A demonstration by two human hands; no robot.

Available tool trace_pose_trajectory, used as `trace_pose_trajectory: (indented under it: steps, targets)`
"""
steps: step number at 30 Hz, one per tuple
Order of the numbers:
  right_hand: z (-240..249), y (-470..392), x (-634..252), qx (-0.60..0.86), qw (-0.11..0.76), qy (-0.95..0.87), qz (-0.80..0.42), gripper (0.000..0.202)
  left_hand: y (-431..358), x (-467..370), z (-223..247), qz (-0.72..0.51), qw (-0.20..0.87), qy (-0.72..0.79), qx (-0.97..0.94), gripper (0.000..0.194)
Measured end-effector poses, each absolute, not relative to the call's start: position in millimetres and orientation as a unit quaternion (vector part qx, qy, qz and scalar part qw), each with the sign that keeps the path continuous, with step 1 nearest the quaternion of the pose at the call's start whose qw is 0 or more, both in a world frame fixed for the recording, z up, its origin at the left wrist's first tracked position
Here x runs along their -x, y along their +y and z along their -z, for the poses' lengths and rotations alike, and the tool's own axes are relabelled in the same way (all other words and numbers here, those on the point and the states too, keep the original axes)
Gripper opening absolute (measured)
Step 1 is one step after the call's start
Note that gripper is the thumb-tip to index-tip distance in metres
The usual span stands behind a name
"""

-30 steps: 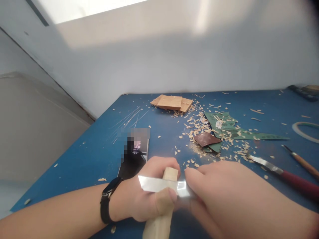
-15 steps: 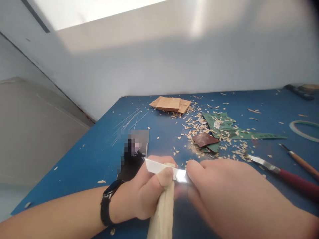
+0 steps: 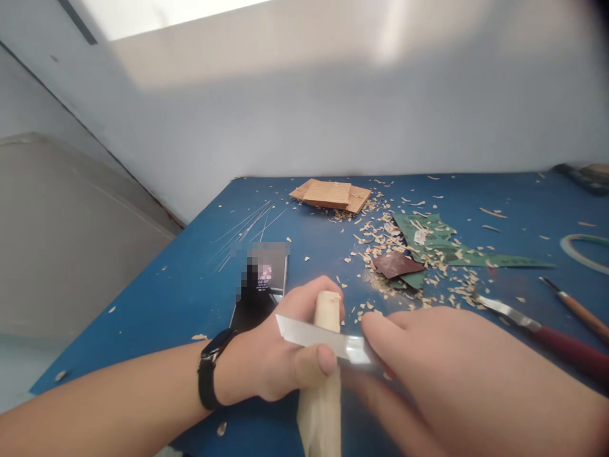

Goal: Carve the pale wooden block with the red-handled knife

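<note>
A pale piece of wood (image 3: pixel 321 406) stands out from the bottom centre, its upper end raised above the table. My left hand (image 3: pixel 285 349) is wrapped round it, with a black band on the wrist and a tan covering on the thumb. In my right hand (image 3: pixel 428 368) is a knife (image 3: pixel 314 336), its handle hidden by the fingers. The flat blade points left and lies across the wood, just above my left thumb, whose tip is by the blade's lower edge.
On the blue table (image 3: pixel 190 304) lie stacked wooden pieces (image 3: pixel 328 193), wood shavings (image 3: pixel 380 235), green sheet scraps (image 3: pixel 432 235), a brown scrap (image 3: pixel 394 263), thin wires (image 3: pixel 247 225), a phone (image 3: pixel 269 276), a red-handled knife (image 3: pixel 561 343), a slim tool (image 3: pixel 580 314) and a ring (image 3: pixel 580 251).
The blade has moved down along the wood, towards me, and more of the wood's upper end shows. My left thumb sits lower. The view has shifted slightly.
</note>
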State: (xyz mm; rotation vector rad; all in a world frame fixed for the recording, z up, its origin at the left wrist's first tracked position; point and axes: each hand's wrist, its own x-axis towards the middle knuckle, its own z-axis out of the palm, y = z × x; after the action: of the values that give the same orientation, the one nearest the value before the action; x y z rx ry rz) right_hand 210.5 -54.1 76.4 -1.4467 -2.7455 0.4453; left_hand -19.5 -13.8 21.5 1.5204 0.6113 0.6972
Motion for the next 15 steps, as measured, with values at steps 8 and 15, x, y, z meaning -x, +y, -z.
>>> trace_pose_trajectory:
  steps: [8, 15]
  targets:
    - [-76.7, -58.6, -212.3, 0.468, 0.049, -0.873, -0.125, 0.039, -12.7, 22.2, -28.3, -0.266, 0.597, 0.257, -0.712, 0.067]
    - [-69.6, -60.5, -212.6, 0.43, 0.099, -0.895, -0.066, 0.029, -26.2, 20.9, -14.8, -0.3, 0.585, 0.287, -0.696, 0.082]
